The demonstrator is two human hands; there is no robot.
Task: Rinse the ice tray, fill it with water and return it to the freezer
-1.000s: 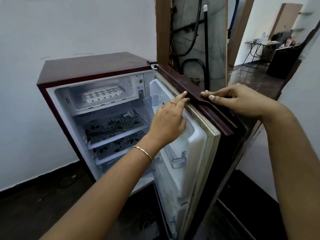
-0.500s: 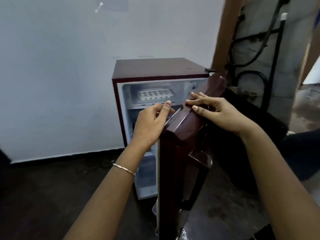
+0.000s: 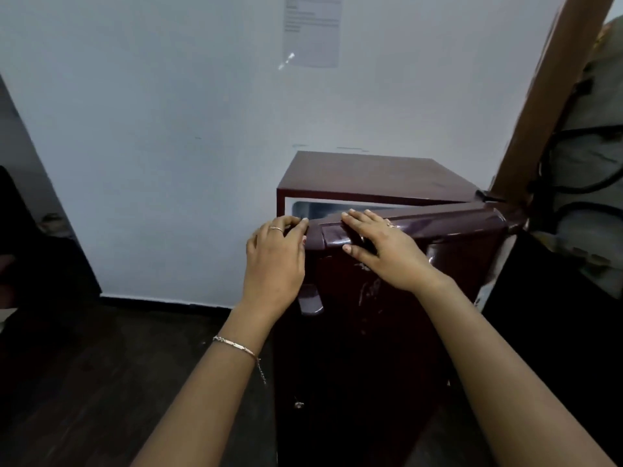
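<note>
A sheet of paper (image 3: pixel 312 30) is stuck high on the white wall (image 3: pixel 151 129); it carries lines of print, too blurred to read. Pale marks on the front of the fridge door (image 3: pixel 404 298) could be a pattern or lettering, and I cannot tell which.

The small maroon fridge (image 3: pixel 367 173) stands on a dark floor (image 3: pixel 84 382) against the wall, with a brown wooden post (image 3: pixel 546 96) rising just beside its back right corner and black hoses (image 3: pixel 580 183) beyond that. The door is nearly closed, leaving only a narrow wedge of the pale interior showing under the fridge top.

The left hand (image 3: pixel 274 264) curls around the free edge of the door near its top corner, fingers bent over the edge and partly covering the door handle (image 3: pixel 310 299). The right hand (image 3: pixel 387 251) lies flat and open on the top of the door, fingers spread, thumb on the front face, gripping nothing. A thin bracelet (image 3: pixel 236 345) sits on the left wrist.

The ice tray cannot be seen; the gap shows too little of the freezer space to tell whether it lies inside. The fridge's lower part is dim and both forearms are cut off at the bottom edge.
</note>
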